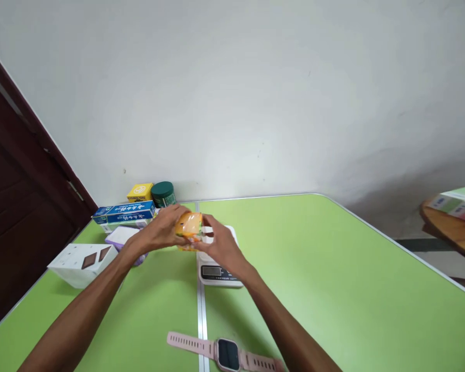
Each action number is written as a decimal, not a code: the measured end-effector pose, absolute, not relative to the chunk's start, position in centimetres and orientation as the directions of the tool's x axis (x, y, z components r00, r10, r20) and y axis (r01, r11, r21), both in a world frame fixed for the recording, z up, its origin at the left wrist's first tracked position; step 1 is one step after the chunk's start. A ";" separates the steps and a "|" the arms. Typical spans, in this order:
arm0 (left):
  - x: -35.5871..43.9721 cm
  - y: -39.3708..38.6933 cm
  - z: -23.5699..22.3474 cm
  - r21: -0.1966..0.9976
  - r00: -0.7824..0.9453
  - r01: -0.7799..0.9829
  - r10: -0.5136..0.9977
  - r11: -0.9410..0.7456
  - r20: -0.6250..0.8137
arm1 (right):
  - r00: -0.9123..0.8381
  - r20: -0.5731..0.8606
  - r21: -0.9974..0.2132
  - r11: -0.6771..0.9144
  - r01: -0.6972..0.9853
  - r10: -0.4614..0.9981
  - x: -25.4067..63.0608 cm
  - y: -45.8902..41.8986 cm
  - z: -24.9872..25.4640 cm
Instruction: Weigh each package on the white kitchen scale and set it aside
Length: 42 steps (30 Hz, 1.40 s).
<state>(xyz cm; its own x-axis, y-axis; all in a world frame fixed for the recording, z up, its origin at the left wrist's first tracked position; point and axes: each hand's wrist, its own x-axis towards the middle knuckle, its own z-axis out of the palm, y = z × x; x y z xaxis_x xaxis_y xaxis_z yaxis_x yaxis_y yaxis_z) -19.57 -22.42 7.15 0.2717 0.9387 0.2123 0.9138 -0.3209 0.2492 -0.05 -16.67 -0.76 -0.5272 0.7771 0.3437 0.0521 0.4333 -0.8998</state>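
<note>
Both hands hold a small orange and yellow packet (189,226) just above a white kitchen scale (216,271) on the green table (333,268). My left hand (163,227) grips the packet's left side with fingers curled over its top. My right hand (220,245) grips its right side and hides most of the scale's platform. The scale's dark display faces me. Whether the packet touches the scale cannot be made out.
At the back left stand a blue and white box (124,212), a yellow box (140,191), a dark green jar (163,194), a purple and white box (121,236) and a white box (81,263). A pink smartwatch (225,354) lies at the near edge. A round wooden table (455,227) stands at right.
</note>
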 end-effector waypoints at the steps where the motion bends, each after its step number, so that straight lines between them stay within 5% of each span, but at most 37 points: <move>1: -18.7 -21.3 7.0 0.266 0.287 0.902 0.933 -0.339 0.215 | -0.514 0.343 -0.899 0.433 0.062 0.786 1.0 -16.0 -0.6; 11: -15.1 -15.7 3.7 0.327 0.376 0.858 0.918 -0.395 0.123 | -0.483 0.268 -0.920 0.370 0.127 0.833 6.0 -12.6 -2.8; 18: -14.8 -16.7 1.3 0.445 0.287 0.834 0.945 -0.326 0.154 | -0.513 0.210 -0.954 0.289 0.079 0.832 7.4 -12.2 -4.5; 22: -15.4 -19.8 -2.5 0.737 -0.024 0.651 0.966 -0.181 0.258 | -0.380 0.126 -0.984 0.164 0.069 0.917 10.2 -13.0 -7.9; 26: -16.7 -22.7 -8.2 0.958 -0.370 0.287 0.919 -0.024 0.134 | -0.136 0.126 -0.978 0.146 0.147 0.983 11.8 -14.6 -10.5; 31: -17.0 -23.7 -11.9 0.984 -0.480 0.176 0.871 -0.026 0.108 | -0.109 0.190 -0.925 0.215 0.314 0.976 11.3 -15.6 -10.8; 42: -16.6 -24.0 -11.5 0.954 -0.434 0.299 0.892 0.009 0.127 | -0.077 0.064 -0.975 0.079 0.210 0.995 11.5 -15.0 -10.9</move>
